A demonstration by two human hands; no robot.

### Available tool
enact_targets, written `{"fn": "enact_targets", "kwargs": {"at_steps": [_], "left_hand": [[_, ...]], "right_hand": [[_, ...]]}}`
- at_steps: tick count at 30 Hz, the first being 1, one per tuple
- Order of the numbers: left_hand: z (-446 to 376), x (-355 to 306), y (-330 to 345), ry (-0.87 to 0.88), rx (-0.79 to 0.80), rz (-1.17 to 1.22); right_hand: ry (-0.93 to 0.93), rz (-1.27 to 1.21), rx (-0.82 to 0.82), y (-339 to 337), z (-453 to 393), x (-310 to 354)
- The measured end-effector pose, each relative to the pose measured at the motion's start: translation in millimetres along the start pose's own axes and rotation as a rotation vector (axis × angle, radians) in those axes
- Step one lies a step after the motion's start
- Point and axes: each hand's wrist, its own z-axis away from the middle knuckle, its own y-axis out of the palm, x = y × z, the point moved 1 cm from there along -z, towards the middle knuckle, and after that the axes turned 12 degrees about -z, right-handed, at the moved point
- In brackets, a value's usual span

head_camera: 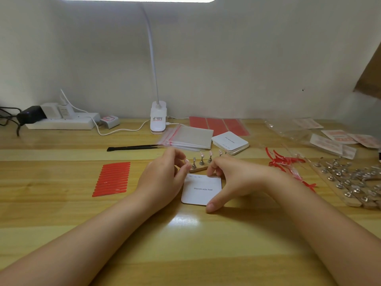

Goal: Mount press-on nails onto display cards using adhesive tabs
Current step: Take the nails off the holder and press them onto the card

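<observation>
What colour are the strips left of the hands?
Red strips, clearest in the head view.

Two bare forearms enter from the bottom corners of the head view, with no sleeve showing on either up to the frame edge. The left hand (165,174) and the right hand (231,178) wear no gloves, and no ring, watch or bracelet shows. The fingernails that can be seen are short, rounded and look unpainted, with a natural sheen

"Handmade Nail" on display card (203,195)
</observation>
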Motion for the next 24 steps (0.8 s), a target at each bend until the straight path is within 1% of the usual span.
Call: {"fn": "enact_targets", "kwargs": {"at_steps": [3, 7, 10, 16, 18, 20, 24], "left_hand": [[-2, 2, 0, -0.055, 0.021, 0.08], [-6, 4, -3, -0.123, 0.025, 0.269], [-9, 5, -10, -0.167, -0.03, 0.392], [-14, 1, -23, -0.206, -0.177, 0.626], [-15, 1, -27, -0.207, -0.215, 0.675], [-16, 1, -30, -0.197, -0.251, 0.695], [-20, 3, -36, -0.2, -0.317, 0.752]], "right_hand": [[-0.022, -0.025, -0.023, 1, 0, 0], [-0.08, -0.106, -0.048, 1, 3, -1], [-0.15, -0.175, -0.114, 0, 6, 0], [-0.376, -0.047, -0.33, -1, 12, 13], [-0.43, -0.058, -0.378, 0, 14, 17], [-0.444, -0.136, -0.39, 1, 15, 21], [-0.382, -0.434, -0.363, 3, 13, 29]]}}
